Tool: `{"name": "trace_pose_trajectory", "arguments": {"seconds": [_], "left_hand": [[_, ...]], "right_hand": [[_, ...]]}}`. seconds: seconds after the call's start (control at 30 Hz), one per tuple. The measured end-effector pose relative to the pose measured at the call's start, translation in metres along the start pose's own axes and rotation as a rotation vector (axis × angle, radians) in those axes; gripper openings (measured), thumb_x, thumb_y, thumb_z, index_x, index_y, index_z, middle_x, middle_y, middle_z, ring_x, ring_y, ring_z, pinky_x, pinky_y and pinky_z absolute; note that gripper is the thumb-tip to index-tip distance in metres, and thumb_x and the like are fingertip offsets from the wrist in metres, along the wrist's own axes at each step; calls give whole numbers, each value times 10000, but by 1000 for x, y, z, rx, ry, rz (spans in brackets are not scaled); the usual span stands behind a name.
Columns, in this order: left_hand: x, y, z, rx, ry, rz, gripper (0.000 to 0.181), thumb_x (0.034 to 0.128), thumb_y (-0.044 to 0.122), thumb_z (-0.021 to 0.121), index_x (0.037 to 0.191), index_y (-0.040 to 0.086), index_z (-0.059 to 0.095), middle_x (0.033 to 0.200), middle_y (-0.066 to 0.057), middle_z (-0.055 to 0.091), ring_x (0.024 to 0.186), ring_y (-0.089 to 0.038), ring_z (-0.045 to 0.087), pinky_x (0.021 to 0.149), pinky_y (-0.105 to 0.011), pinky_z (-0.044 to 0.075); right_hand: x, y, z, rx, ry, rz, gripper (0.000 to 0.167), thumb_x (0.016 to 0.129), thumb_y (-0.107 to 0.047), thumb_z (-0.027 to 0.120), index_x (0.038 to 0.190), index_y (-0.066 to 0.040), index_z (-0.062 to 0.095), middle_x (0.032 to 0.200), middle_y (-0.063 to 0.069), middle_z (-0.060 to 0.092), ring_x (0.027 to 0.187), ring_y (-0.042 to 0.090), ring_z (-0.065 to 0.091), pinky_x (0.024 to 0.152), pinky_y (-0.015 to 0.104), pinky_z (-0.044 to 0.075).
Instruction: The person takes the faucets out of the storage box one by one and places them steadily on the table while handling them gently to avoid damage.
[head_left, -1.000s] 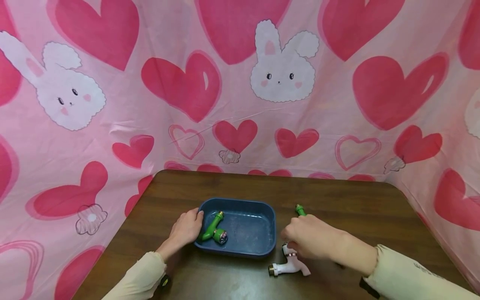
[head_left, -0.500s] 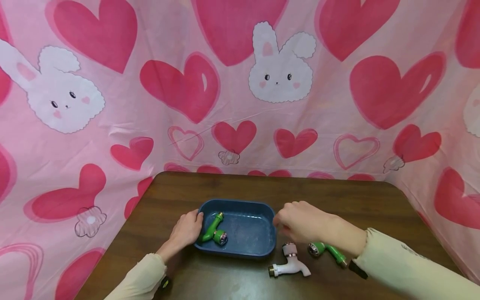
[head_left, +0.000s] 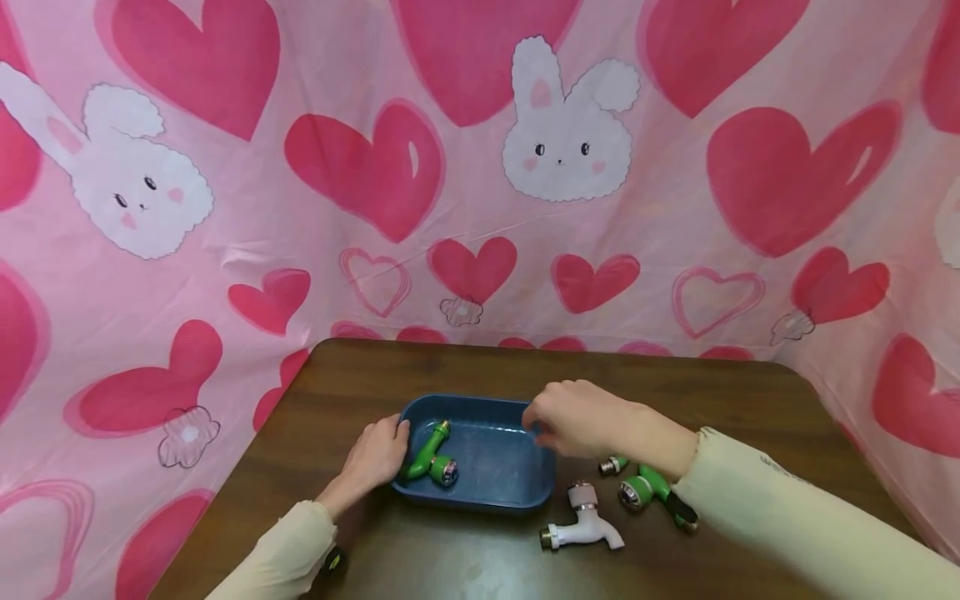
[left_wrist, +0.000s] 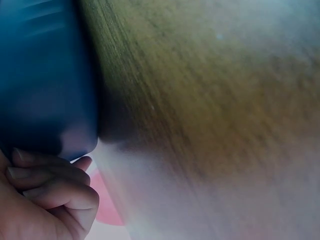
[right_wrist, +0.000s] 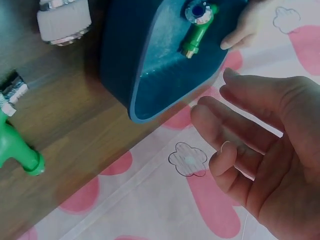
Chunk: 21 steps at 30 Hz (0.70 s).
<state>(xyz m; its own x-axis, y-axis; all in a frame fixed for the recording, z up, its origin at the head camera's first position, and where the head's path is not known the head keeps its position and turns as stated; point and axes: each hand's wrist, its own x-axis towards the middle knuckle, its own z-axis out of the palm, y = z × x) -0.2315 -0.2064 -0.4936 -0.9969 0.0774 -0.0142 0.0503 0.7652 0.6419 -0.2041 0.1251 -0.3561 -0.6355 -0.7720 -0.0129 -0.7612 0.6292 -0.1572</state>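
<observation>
A blue plastic tub [head_left: 480, 498] stands mid-table. My left hand [head_left: 378, 454] grips its left rim; in the left wrist view those fingers [left_wrist: 65, 192] curl against the tub's wall. Inside the tub, at its left, lies a green tap [head_left: 427, 462]. My right hand [head_left: 577, 417] hovers by the tub's far right corner. In the right wrist view its loosely bent fingers [right_wrist: 215, 120] hold nothing and appear apart from the rim. A white tap [head_left: 588, 527] lies right of the tub. Beyond it is a green tap [head_left: 651, 485], partly under the right sleeve.
Another green piece with a metal end [head_left: 613, 465] shows below the right forearm, mostly hidden. The brown wooden table [head_left: 420, 567] ends at a pink cloth backdrop [head_left: 480, 217] with hearts and rabbits, which surrounds its back and sides.
My right hand has moved left and away from me, from above the white tap to the tub's right corner. The left hand and the tub have stayed in place.
</observation>
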Motion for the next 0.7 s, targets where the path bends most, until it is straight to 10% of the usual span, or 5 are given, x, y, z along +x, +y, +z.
{"name": "trace_pose_trajectory", "arguments": {"seconds": [0.7], "left_hand": [[0,3,0,28,5,1,302,1119,231,483,928,76,658,690,-72,513,590,-213,533,535,-345,415]], "right_hand": [[55,-2,-8,24,-74,11,240,905,-198,845,1136,-137,814,1004,-13,750,899,131,665,814,360,583]]}}
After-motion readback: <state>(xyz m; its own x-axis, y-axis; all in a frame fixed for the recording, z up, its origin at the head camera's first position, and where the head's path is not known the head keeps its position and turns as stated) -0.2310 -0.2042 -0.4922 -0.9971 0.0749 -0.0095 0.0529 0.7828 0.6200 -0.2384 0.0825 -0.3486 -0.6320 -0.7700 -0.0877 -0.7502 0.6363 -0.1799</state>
